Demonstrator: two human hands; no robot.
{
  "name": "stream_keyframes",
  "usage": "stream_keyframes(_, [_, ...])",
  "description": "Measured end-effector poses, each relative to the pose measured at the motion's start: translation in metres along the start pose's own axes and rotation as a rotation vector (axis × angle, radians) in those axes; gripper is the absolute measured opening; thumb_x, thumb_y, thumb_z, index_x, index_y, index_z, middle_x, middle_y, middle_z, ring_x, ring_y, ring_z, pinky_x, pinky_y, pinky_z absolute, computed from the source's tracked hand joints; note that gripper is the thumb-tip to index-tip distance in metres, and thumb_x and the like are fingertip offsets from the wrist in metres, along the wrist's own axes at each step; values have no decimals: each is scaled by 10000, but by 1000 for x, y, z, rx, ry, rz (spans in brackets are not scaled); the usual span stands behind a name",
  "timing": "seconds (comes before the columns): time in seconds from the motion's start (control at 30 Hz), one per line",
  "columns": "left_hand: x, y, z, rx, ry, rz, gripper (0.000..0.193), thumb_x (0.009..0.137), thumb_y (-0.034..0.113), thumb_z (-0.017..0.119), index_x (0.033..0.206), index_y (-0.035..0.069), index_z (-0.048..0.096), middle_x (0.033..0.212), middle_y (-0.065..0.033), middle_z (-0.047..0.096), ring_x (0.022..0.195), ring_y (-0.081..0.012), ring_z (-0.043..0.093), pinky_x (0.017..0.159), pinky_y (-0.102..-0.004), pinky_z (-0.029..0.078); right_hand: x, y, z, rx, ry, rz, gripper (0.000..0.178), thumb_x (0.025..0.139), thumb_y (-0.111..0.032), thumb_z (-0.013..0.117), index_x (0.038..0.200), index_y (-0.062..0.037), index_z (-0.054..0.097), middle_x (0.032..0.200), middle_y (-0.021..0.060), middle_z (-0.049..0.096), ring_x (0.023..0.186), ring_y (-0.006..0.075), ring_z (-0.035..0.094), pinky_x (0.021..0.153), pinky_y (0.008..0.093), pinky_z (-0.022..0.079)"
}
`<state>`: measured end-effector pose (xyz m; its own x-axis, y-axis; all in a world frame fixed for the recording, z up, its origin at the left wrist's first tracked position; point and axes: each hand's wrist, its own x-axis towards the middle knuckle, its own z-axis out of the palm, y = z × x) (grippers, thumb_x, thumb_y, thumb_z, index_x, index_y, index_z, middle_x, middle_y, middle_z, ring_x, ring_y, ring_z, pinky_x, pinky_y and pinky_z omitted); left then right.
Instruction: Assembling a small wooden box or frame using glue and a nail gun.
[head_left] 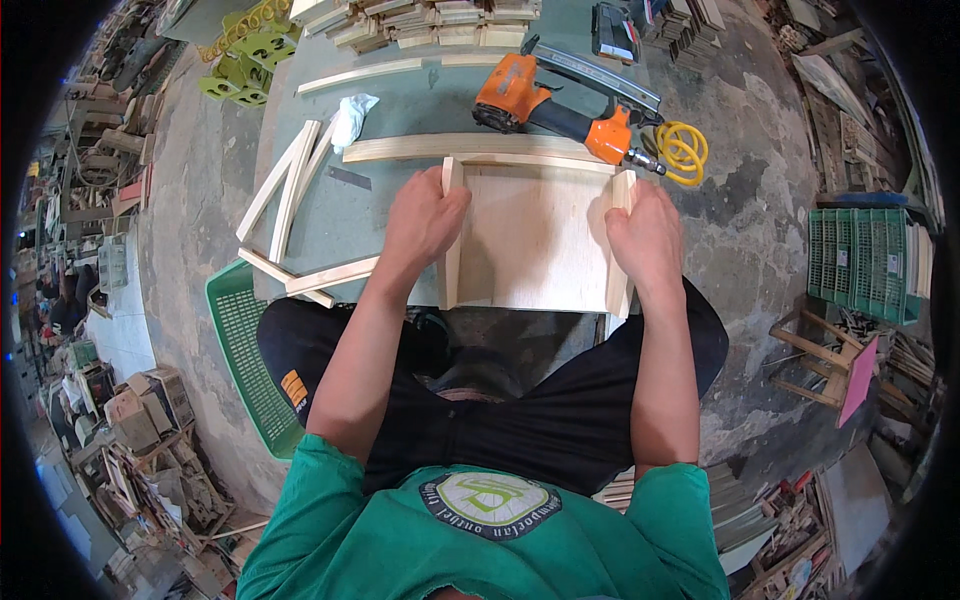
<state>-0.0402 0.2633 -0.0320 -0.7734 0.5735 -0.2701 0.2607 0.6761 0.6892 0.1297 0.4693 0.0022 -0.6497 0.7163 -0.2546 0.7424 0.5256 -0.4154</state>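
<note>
A pale wooden tray-like box (537, 235) lies at the near edge of the grey-green worktable (400, 112). It has a flat panel, a strip along its far side and a rail on the left and right; no strip shows along the near edge. My left hand (427, 218) is closed around the left rail near its far end. Around the right rail, my right hand (645, 235) is closed in the same way. Just beyond the box, an orange and black nail gun (545, 105) lies on its side, its nose toward the right. A long wooden strip (440, 147) lies behind the box.
Several loose wooden strips (290, 195) lie at the left, beside a crumpled white cloth (352, 118) and a flat metal piece (350, 178). Stacked wood (430, 25) sits at the far edge. A yellow coiled hose (683, 155) is by the gun. Green crates (245, 350) flank the table.
</note>
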Motion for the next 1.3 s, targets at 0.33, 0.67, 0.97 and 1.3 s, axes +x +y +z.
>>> stream_keyframes(0.33, [3,10,3,-5,74,-68,344,797,212,548,999,-47,651,994,-275,654,998,-437,582,924,-503,461,0,-4,1,26,47,9,408,803,-136,595,1180,19,607,1133,248,622,1124,408,590,975,484,456])
stream_keyframes(0.67, [7,4,16,165,143,-26,327,809,150,530,1056,-35,639,1046,-274,659,1012,-448,610,909,-495,478,15,4,5,94,-6,-18,424,803,-162,589,1182,26,613,1127,268,618,1114,414,586,993,472,444])
stream_keyframes(0.97, [7,9,18,236,163,-42,350,827,150,536,1112,-34,619,1079,-291,639,1056,-450,592,939,-509,467,15,0,5,33,-7,25,412,822,-147,581,1187,44,598,1155,281,601,1133,425,579,1003,489,443])
stream_keyframes(1.3, [8,15,16,280,170,-59,360,838,171,560,1104,-67,611,1080,-290,639,1048,-457,599,931,-506,476,13,-2,1,21,-21,45,430,842,-160,560,1216,50,580,1216,282,585,1175,423,568,1011,501,445])
